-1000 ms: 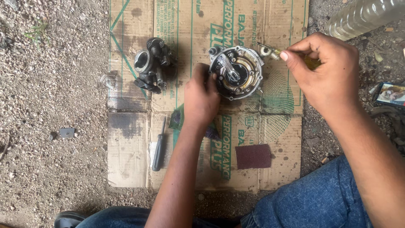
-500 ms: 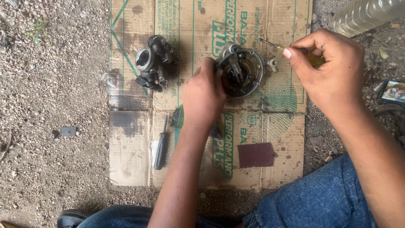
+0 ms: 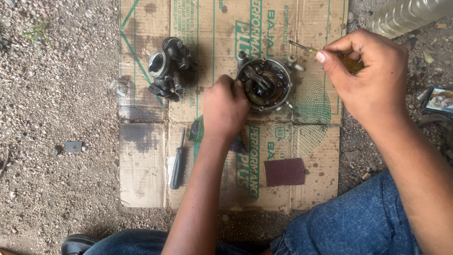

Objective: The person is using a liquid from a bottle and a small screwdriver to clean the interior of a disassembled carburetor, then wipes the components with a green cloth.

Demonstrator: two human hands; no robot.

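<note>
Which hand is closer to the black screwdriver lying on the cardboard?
The left hand. It grips the round metal part just up and right of the black screwdriver. The right hand is far off at the upper right, holding a yellow-handled screwdriver.

A flattened brown cardboard box (image 3: 141, 156), green-printed, is spread across centre frame; a small colourful packet (image 3: 441, 100) is seen at right edge.
</note>
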